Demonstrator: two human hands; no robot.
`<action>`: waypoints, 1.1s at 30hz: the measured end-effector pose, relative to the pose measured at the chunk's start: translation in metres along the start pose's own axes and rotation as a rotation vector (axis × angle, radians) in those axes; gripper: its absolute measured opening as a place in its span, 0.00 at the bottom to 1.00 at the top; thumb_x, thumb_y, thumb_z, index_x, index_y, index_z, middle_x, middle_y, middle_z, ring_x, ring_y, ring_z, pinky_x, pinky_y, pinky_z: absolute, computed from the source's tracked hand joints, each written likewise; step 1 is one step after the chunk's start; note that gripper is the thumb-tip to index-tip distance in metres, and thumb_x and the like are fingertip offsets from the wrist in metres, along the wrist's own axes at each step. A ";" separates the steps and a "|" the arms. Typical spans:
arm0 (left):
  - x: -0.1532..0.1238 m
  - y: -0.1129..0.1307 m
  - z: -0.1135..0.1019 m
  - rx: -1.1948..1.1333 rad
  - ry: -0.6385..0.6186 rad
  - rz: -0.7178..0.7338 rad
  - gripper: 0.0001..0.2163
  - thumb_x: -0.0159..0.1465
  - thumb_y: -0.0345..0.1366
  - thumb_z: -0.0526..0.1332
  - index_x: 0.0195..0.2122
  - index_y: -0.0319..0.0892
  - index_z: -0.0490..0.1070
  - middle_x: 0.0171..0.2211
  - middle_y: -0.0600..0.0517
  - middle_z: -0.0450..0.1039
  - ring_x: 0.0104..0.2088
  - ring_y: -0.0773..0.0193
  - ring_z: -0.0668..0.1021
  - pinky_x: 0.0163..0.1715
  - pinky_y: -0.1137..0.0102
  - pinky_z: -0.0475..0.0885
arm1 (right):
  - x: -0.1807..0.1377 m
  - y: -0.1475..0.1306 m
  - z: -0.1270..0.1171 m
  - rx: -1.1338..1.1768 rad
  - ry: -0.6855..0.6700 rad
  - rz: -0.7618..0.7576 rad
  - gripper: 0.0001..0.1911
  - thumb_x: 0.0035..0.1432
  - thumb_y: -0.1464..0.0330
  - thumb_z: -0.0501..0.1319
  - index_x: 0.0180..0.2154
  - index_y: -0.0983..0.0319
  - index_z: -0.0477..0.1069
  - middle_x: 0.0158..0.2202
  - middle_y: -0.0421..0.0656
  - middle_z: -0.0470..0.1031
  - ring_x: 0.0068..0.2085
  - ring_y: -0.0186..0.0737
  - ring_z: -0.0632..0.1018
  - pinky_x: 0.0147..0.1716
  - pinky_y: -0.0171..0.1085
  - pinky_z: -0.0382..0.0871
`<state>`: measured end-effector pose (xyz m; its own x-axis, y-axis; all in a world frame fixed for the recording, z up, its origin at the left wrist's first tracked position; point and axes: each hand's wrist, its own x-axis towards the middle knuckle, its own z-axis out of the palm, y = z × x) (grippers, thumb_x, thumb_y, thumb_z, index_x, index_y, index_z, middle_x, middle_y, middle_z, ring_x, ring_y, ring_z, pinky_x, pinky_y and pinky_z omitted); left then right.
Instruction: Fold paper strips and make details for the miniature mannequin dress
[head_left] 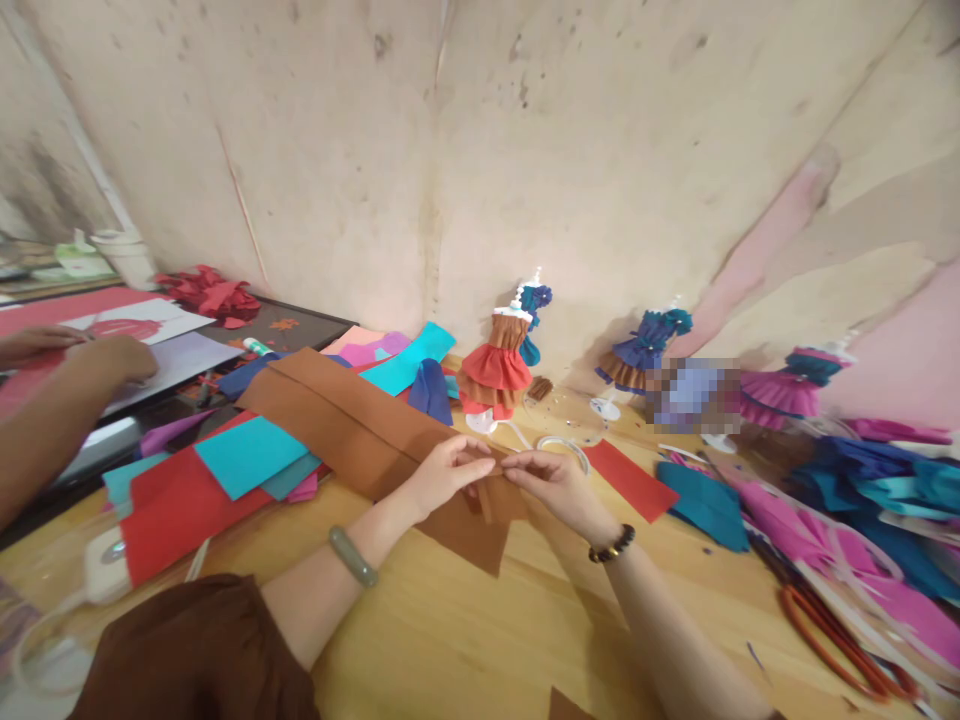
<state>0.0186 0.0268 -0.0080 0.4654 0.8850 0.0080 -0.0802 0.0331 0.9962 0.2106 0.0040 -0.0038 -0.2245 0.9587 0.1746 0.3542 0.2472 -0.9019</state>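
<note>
My left hand (452, 478) and my right hand (556, 488) meet over the wooden table, thumbs and fingers pinched together. Between them they grip a small brown paper strip (491, 502) by its upper edge; my fingers hide part of it. Beneath lies a brown paper piece (476, 548) with a pointed corner. A large folded brown paper sheet (337, 420) stretches away to the left, its near end behind my left hand. Just beyond my hands, a miniature dress form (499, 365) wears a pleated brown and red paper dress. A red paper piece (634, 482) lies right of my right hand.
Small dress forms in blue (646, 345) and pink (784, 385) stand along the wall. Orange-handled scissors (840, 645) and a coloured paper heap (885, 510) lie at right. Red and turquoise sheets (251, 455) lie left. Another person's arm (67, 420) rests over paper at far left.
</note>
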 end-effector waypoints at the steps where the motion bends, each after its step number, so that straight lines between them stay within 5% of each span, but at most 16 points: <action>1: 0.000 -0.001 0.000 0.038 -0.007 -0.005 0.15 0.52 0.40 0.65 0.37 0.39 0.66 0.23 0.55 0.70 0.21 0.68 0.72 0.24 0.72 0.66 | 0.000 0.000 0.001 -0.007 -0.012 0.003 0.12 0.51 0.59 0.62 0.35 0.60 0.76 0.34 0.44 0.79 0.35 0.42 0.78 0.36 0.40 0.72; 8: 0.001 -0.003 0.002 0.202 -0.005 0.089 0.12 0.55 0.33 0.61 0.40 0.40 0.63 0.23 0.57 0.69 0.22 0.71 0.70 0.22 0.75 0.62 | 0.000 -0.005 0.002 0.146 -0.098 0.025 0.21 0.52 0.61 0.62 0.48 0.58 0.69 0.44 0.44 0.76 0.44 0.42 0.77 0.44 0.42 0.70; 15: 0.000 -0.008 0.002 0.375 -0.005 0.171 0.11 0.57 0.35 0.59 0.41 0.40 0.65 0.29 0.51 0.73 0.31 0.64 0.76 0.30 0.71 0.67 | 0.003 0.008 0.004 0.156 -0.038 0.000 0.19 0.52 0.65 0.62 0.47 0.61 0.69 0.34 0.42 0.77 0.35 0.37 0.77 0.38 0.38 0.70; 20: 0.005 -0.012 -0.001 0.290 -0.005 0.133 0.11 0.57 0.34 0.59 0.42 0.39 0.66 0.36 0.47 0.75 0.36 0.61 0.77 0.34 0.70 0.69 | 0.003 0.011 0.002 0.153 -0.030 -0.026 0.18 0.52 0.65 0.61 0.46 0.62 0.70 0.35 0.43 0.77 0.36 0.38 0.77 0.38 0.38 0.70; 33: 0.006 -0.008 0.002 0.148 0.008 0.078 0.09 0.55 0.34 0.60 0.35 0.39 0.63 0.22 0.56 0.70 0.23 0.68 0.74 0.25 0.73 0.68 | 0.001 0.003 -0.002 0.007 -0.012 -0.007 0.09 0.52 0.63 0.60 0.34 0.61 0.74 0.29 0.40 0.76 0.31 0.36 0.75 0.33 0.36 0.68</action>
<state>0.0233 0.0310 -0.0154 0.4557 0.8860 0.0856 0.0156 -0.1041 0.9944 0.2129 0.0064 -0.0058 -0.2380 0.9552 0.1758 0.3461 0.2526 -0.9036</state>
